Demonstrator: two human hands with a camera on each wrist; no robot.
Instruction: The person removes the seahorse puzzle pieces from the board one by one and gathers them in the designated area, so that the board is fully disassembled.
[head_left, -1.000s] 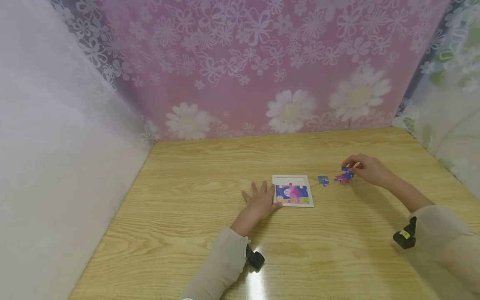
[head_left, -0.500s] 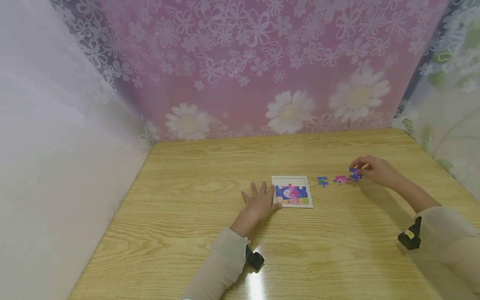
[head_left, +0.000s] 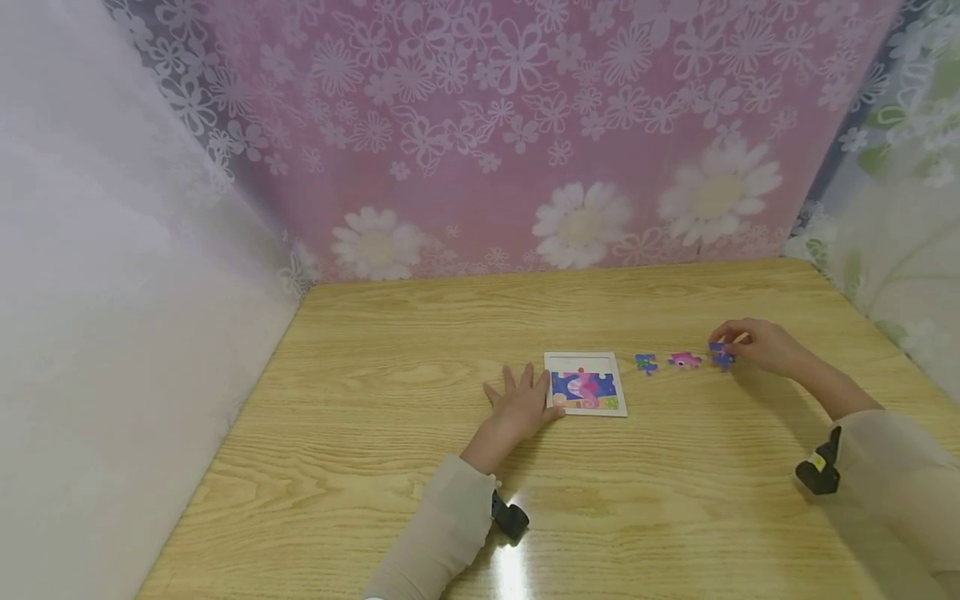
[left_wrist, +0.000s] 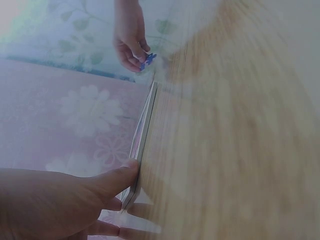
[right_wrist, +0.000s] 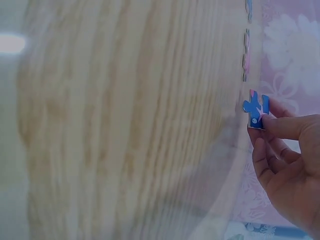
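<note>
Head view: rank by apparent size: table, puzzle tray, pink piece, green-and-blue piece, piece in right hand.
1. Table
2. Puzzle tray
3. Pink piece, green-and-blue piece, held piece: too alike to rank; right hand partly covers the last.

Wood-grain table (head_left: pixel 337 500); pink floral backdrop (head_left: pixel 465 200) behind; pale leaf-print covering (head_left: pixel 911 267) at right.

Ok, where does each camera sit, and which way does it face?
Head: on the head, facing forward and down at the table; the left hand, right hand and both sleeves show.
Left wrist: on that wrist, looking past the left hand along the puzzle tray; the right hand shows beyond.
Right wrist: on that wrist, looking at the right hand pinching a puzzle piece.
Head and left wrist share both hands.
</note>
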